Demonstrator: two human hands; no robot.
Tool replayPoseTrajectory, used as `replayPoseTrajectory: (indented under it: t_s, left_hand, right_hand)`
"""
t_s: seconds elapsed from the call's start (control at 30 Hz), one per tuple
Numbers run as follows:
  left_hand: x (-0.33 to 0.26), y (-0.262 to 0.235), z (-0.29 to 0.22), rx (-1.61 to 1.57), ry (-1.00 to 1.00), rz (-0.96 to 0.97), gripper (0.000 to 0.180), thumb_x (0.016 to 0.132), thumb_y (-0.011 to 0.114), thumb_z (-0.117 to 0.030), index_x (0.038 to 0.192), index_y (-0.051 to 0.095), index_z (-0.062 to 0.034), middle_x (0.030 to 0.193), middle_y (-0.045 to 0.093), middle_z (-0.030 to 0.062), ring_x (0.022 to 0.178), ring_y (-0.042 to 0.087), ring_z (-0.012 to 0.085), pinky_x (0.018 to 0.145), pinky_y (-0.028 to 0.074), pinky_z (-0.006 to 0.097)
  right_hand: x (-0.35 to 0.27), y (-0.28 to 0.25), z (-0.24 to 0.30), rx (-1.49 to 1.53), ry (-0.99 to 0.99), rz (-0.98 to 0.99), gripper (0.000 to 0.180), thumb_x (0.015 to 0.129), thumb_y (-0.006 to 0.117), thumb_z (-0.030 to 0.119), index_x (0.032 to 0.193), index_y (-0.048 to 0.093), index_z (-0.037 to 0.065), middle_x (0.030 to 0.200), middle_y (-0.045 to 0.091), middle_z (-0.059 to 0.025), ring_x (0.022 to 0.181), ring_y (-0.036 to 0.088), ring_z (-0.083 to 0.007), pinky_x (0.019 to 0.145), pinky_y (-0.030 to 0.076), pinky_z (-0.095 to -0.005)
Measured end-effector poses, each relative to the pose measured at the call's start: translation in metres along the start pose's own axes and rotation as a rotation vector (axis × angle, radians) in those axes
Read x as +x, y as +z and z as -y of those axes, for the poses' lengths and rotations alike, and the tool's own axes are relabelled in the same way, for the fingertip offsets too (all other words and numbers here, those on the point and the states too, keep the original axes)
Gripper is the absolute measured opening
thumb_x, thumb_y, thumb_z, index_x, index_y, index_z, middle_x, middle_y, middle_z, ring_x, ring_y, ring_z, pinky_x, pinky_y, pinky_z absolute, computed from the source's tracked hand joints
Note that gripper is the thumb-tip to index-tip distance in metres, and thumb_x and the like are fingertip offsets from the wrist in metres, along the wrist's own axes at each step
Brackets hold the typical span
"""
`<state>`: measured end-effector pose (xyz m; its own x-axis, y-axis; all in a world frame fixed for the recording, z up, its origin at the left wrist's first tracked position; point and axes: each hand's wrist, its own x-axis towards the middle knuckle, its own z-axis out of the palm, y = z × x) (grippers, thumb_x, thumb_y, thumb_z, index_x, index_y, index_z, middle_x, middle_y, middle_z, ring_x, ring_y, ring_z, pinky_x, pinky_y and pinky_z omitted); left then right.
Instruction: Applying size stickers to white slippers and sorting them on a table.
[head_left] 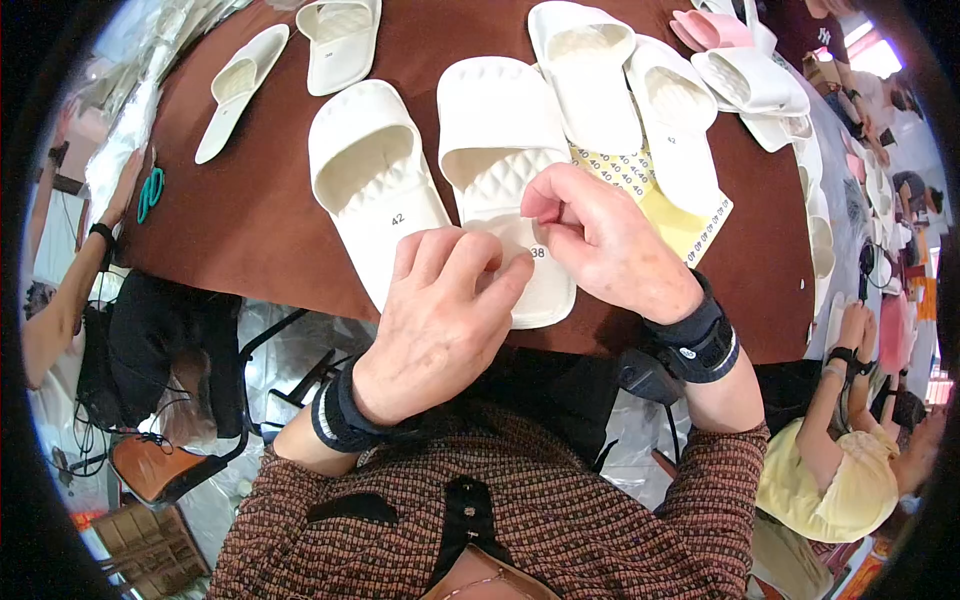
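Note:
Two white slide slippers lie side by side in front of me on the brown table. Over the footbed of the right-hand slipper [500, 100] both my hands are working. My left hand [435, 310] rests on it with bent fingers, its thumb beside a small dark number mark [538, 253]. Just above that mark, my right hand [610, 235] is closed in a pinch; a tiny pale bit shows at its fingertips, too small to name. The other slipper [365, 140] lies left of it, partly under my left fingers, and carries a number mark too.
A yellow sticker sheet [700, 225] lies at the right, beneath two white slippers [590, 80]. More white slippers [240, 90] lie far left; pink ones [715, 30] sit far right. Teal scissors [150, 193] lie at the brown table's [270, 220] left edge. Other people work on both sides.

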<state>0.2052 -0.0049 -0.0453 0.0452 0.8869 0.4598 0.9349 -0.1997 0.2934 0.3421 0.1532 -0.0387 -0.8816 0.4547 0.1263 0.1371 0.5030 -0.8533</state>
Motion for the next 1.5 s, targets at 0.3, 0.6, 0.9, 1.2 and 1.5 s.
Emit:
replayPoseTrajectory:
  t_s: [0.3, 0.6, 0.9, 1.2, 1.5]
  left_hand:
    - [0.007, -0.001, -0.002, 0.022, 0.002, 0.023, 0.044, 0.07, 0.067, -0.001, 0.114, 0.066, -0.007, 0.097, 0.051, 0.0072, 0.091, 0.052, 0.027, 0.084, 0.04, 0.041]
    - [0.005, -0.002, -0.003, 0.085, 0.028, 0.019, 0.047, 0.07, 0.067, -0.004, 0.117, 0.065, -0.009, 0.096, 0.049, 0.0057, 0.092, 0.051, 0.0259, 0.085, 0.041, 0.04]
    - [0.002, 0.0, -0.001, 0.116, 0.056, -0.02, 0.037, 0.072, 0.067, -0.005, 0.109, 0.065, -0.0091, 0.095, 0.05, 0.0061, 0.093, 0.052, 0.0246, 0.086, 0.041, 0.038]
    - [-0.018, -0.045, 0.011, -0.063, 0.027, -0.083, 0.029, 0.075, 0.068, 0.0, 0.103, 0.069, -0.0062, 0.108, 0.062, 0.0113, 0.103, 0.058, 0.0309, 0.091, 0.044, 0.041]
    - [-0.036, -0.073, 0.105, -0.092, -0.3, -0.212, 0.03, 0.086, 0.063, -0.001, 0.116, 0.064, -0.0017, 0.122, 0.059, 0.0154, 0.111, 0.059, 0.0324, 0.095, 0.047, 0.039]
  right_hand:
    - [0.002, 0.003, -0.004, 0.003, -0.047, -0.115, 0.019, 0.081, 0.051, -0.004, 0.099, 0.055, -0.001, 0.092, 0.062, -0.0203, 0.083, 0.063, -0.0359, 0.072, 0.051, -0.0415]
    - [0.001, 0.005, -0.003, -0.02, -0.032, -0.1, 0.018, 0.083, 0.052, -0.005, 0.099, 0.057, -0.002, 0.09, 0.062, -0.0186, 0.083, 0.064, -0.0318, 0.075, 0.052, -0.0386]
    - [0.001, 0.009, -0.012, 0.046, 0.011, -0.123, 0.016, 0.084, 0.057, -0.005, 0.099, 0.06, 0.0, 0.087, 0.062, -0.0106, 0.08, 0.062, -0.017, 0.072, 0.05, -0.0296]
    - [0.0, -0.002, -0.016, 0.039, 0.015, -0.069, 0.012, 0.091, 0.058, -0.005, 0.102, 0.058, 0.001, 0.088, 0.057, 0.0009, 0.081, 0.055, -0.0057, 0.073, 0.047, -0.021]
    - [0.0, -0.027, 0.033, -0.004, 0.021, -0.144, 0.016, 0.088, 0.058, -0.002, 0.104, 0.06, 0.0, 0.091, 0.062, -0.005, 0.079, 0.057, -0.0106, 0.071, 0.048, -0.0256]
